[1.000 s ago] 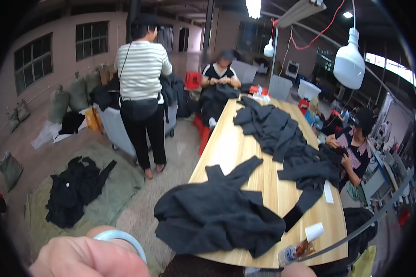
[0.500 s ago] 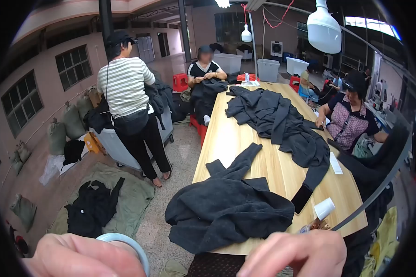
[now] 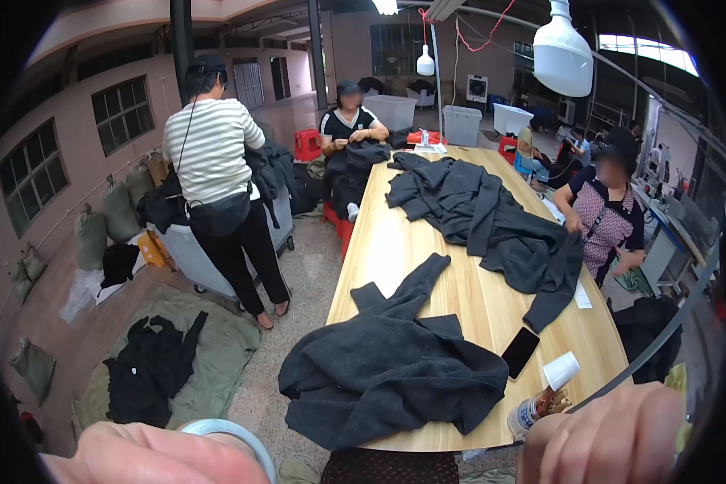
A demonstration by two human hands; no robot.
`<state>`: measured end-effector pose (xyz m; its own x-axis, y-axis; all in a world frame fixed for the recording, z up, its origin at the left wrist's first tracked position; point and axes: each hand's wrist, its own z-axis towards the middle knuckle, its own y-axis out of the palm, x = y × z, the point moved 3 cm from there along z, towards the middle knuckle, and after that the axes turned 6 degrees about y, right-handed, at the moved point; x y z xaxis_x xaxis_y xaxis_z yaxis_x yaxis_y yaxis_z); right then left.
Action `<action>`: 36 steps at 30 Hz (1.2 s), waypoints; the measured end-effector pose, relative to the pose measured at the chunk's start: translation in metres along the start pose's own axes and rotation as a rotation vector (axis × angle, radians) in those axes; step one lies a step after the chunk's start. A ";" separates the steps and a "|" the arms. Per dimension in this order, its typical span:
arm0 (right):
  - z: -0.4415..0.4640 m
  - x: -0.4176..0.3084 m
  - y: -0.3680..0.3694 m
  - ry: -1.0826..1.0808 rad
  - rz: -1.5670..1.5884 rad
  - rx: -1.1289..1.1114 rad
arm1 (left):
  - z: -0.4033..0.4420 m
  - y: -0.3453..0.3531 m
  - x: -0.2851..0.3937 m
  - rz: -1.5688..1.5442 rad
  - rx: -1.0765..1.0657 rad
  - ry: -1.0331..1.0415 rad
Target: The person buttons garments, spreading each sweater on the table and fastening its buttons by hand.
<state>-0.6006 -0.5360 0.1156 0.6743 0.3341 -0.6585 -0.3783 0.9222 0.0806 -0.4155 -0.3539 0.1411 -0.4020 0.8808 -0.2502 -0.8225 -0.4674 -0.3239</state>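
The left hand (image 3: 149, 456), wearing one pale bangle (image 3: 232, 436), is curled and cut off at the bottom edge; whether it grips anything cannot be told. To its right, one charcoal, rumpled garment (image 3: 387, 371) lies on the near end of the wooden table (image 3: 468, 282), one sleeve stretched away. Next come one black phone (image 3: 521, 352), one jar (image 3: 524, 415) and one tilted white cup (image 3: 561, 370). The right hand (image 3: 609, 436), curled and also cut off, hides any contents.

No wording can be read. On the tabletop (image 3: 480, 306), toward five o'clock, the jar (image 3: 525, 415) bears a blue-printed label (image 3: 526, 415), too small to decipher.
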 end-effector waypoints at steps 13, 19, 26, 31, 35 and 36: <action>0.014 -0.001 0.000 0.163 0.032 -0.040 | -0.005 0.003 0.000 -0.025 0.018 -0.028; 0.011 0.003 0.012 0.056 0.412 -0.107 | -0.008 0.001 0.001 -0.021 0.015 -0.030; 0.004 0.012 0.014 0.042 0.560 -0.304 | -0.012 0.000 0.009 -0.014 0.022 -0.011; -0.021 0.005 0.030 0.049 0.355 -0.252 | -0.010 0.001 0.013 -0.018 0.008 -0.007; -0.043 0.013 0.032 -0.039 0.203 -0.502 | -0.008 0.002 0.018 -0.028 0.022 -0.020; -0.047 0.014 0.032 -0.059 0.170 -0.549 | -0.007 0.002 0.019 -0.029 0.024 -0.026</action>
<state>-0.6330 -0.5107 0.0737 0.6031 0.4937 -0.6265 -0.7478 0.6233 -0.2286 -0.4220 -0.3392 0.1289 -0.3877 0.8959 -0.2170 -0.8434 -0.4398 -0.3086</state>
